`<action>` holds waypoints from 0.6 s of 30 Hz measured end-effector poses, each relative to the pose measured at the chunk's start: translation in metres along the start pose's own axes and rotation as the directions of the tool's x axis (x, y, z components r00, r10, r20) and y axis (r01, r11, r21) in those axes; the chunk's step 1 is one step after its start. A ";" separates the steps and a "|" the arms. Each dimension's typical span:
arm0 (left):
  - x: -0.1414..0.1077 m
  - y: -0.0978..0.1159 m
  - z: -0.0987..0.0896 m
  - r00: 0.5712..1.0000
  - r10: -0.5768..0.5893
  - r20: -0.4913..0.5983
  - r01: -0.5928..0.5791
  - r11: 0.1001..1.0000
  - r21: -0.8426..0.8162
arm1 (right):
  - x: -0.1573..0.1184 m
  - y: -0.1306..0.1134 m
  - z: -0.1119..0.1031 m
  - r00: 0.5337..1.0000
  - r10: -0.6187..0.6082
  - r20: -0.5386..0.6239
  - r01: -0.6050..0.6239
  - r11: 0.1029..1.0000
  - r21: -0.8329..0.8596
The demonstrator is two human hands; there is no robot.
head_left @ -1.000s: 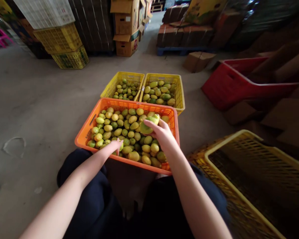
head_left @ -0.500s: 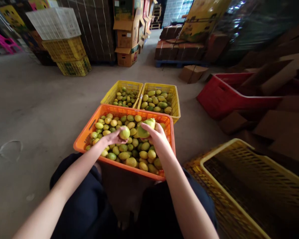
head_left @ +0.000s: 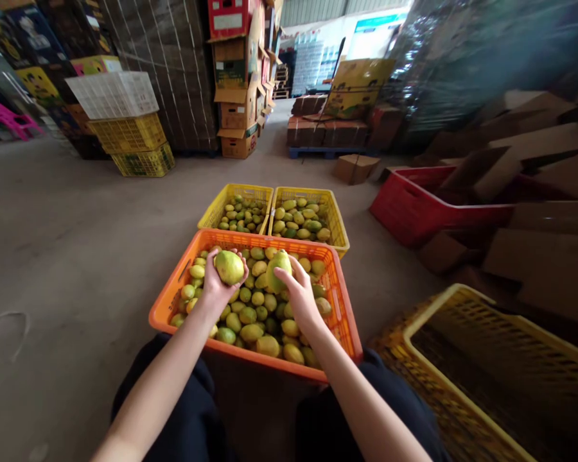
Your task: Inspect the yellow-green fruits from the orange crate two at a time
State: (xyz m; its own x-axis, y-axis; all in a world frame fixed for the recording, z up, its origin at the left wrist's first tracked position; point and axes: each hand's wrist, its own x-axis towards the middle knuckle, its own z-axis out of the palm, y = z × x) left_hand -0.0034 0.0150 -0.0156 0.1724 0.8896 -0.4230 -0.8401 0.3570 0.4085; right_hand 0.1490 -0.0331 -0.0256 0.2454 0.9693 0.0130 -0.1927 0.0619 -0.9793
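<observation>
An orange plastic crate full of yellow and green lemons stands in front of my legs. Over its left half, my left hand cups a rounded green-yellow lemon, fingers curled around its sides. My right hand grips a longer lemon with a pointed tip, holding it nearly upright above the middle of the crate. A small gap separates the two held lemons. Parts of the fingers on both hands are hidden behind the fruit.
Just beyond are two yellow crates of lemons, left and right. A yellow crate sits beside my right leg, with a red bin and loose cardboard farther right. Stacked crates and boxes stand behind.
My left hand has turned palm-up and shifted left with its lemon. The right hand's lemon now points more upward. The whole scene sits lower as my view has tilted up.
</observation>
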 end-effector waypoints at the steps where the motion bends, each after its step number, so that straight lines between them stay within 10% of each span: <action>1: 0.001 -0.005 0.000 0.999 0.049 0.005 -0.049 0.997 0.068 | 0.001 0.004 0.002 1.000 -0.013 -0.002 0.013 1.000 -0.013; 8: -0.006 -0.028 0.000 0.833 0.452 0.318 -0.552 0.658 0.512 | -0.007 0.011 0.009 0.947 -0.262 0.188 0.276 0.960 -0.051; 13: -0.016 -0.020 -0.004 0.683 0.416 0.600 -0.729 0.339 0.595 | -0.013 0.013 0.001 0.859 -0.416 0.299 0.478 0.861 -0.174; 18: -0.022 -0.016 -0.002 0.596 0.369 0.713 -0.803 0.260 0.537 | -0.016 0.020 0.002 0.784 -0.574 0.238 0.621 0.730 -0.286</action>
State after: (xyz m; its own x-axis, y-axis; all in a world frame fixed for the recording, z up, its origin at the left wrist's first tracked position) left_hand 0.0053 -0.0112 -0.0149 0.1599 0.8652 0.4753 -0.0806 -0.4684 0.8798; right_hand 0.1397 -0.0466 -0.0451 0.0766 0.7808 0.6200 0.2831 0.5792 -0.7644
